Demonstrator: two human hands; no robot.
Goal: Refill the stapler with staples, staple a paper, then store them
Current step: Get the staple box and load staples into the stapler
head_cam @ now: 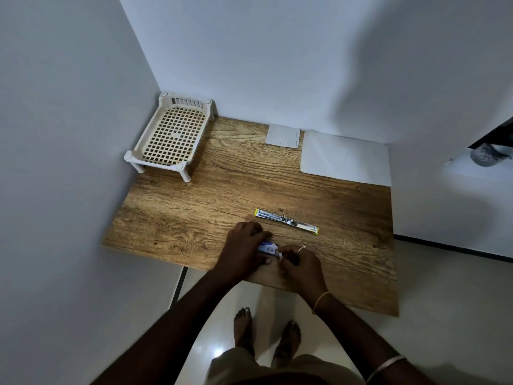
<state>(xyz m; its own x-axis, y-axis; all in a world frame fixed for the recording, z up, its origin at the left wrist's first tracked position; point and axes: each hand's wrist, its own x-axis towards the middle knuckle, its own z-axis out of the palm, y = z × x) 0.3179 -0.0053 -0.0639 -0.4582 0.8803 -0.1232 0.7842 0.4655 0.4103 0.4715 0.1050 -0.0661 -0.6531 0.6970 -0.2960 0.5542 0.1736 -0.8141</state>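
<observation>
A small blue and white staple box [268,248] lies near the front edge of the wooden table [194,207]. My left hand [244,245] grips its left part. My right hand [298,261] pinches the box's right end with its fingertips. Just beyond the hands lies the stapler [287,221], opened out flat into a long silver strip with yellow ends. A large white sheet of paper [345,158] rests at the table's far right, and a smaller white sheet [283,136] lies beside it against the back wall.
A cream plastic rack [172,134] with a lattice floor stands on short legs in the far left corner. Walls close in on the table's left and back. The table's front edge sits just below my hands, above a tiled floor and my bare feet.
</observation>
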